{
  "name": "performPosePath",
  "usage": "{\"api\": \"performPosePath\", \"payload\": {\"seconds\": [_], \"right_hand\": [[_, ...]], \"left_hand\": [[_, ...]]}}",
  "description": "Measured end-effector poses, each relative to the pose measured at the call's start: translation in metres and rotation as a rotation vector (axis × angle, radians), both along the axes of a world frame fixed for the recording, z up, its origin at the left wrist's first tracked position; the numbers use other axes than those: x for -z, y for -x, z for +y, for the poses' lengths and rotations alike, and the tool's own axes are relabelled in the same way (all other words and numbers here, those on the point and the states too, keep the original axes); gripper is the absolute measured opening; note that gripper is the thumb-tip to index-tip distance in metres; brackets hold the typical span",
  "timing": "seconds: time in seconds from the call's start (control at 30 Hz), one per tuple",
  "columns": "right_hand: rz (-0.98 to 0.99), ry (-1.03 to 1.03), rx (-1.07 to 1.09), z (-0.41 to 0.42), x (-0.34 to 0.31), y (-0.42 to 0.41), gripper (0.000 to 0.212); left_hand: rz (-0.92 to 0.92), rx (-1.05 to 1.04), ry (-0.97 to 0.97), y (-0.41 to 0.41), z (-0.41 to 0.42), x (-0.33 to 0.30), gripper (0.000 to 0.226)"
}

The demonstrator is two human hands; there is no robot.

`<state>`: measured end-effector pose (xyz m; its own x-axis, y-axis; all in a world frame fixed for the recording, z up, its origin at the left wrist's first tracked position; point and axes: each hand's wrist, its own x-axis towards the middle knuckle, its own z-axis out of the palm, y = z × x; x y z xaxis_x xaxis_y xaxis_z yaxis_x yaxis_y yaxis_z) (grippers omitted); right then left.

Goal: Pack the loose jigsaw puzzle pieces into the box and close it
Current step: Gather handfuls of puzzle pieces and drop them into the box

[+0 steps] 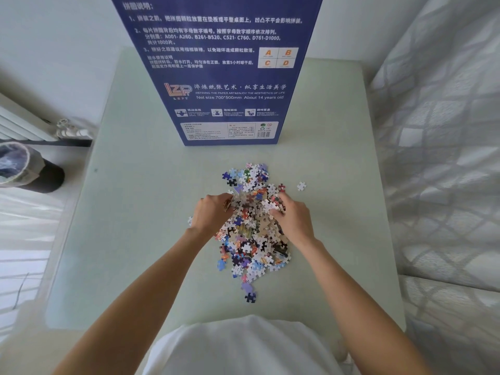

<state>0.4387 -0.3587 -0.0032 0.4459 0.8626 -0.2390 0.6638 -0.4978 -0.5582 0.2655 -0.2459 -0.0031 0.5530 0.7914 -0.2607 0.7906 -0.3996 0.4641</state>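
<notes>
We find gathering under way: our left hand (213, 212) and right hand (290, 216) curl into opposite sides of the puzzle piece pile (254, 226), each clutching a scoop of pieces. The pile lies just in front of the upright blue box (216, 77). Next, we judge, comes lifting the scoop up into the box.

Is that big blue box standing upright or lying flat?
Upright. The blue box stands on end on the table, its printed face towards the camera, behind the puzzle pieces.
</notes>
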Motion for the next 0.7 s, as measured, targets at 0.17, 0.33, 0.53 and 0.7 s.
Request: {"api": "performPosePath", "payload": {"seconds": [0.17, 0.33, 0.53, 0.7], "right_hand": [[-0.029, 0.017, -0.100, -0.006, -0.008, -0.004, 0.039], [-0.012, 0.007, -0.189, -0.003, -0.041, -0.003, 0.040], [0.104, -0.291, -0.236, 0.026, -0.151, -0.022, 0.024], [0.032, -0.634, -0.261, 0.081, -0.258, -0.045, 0.022]], "left_hand": [[-0.120, -0.010, -0.027, 0.014, 0.002, -0.015, 0.017], [-0.274, 0.013, -0.133, 0.026, 0.000, -0.043, 0.022], [-0.436, -0.048, -0.223, 0.032, 0.012, -0.096, 0.027], [-0.554, -0.088, -0.325, 0.033, 0.033, -0.148, 0.028]]}}
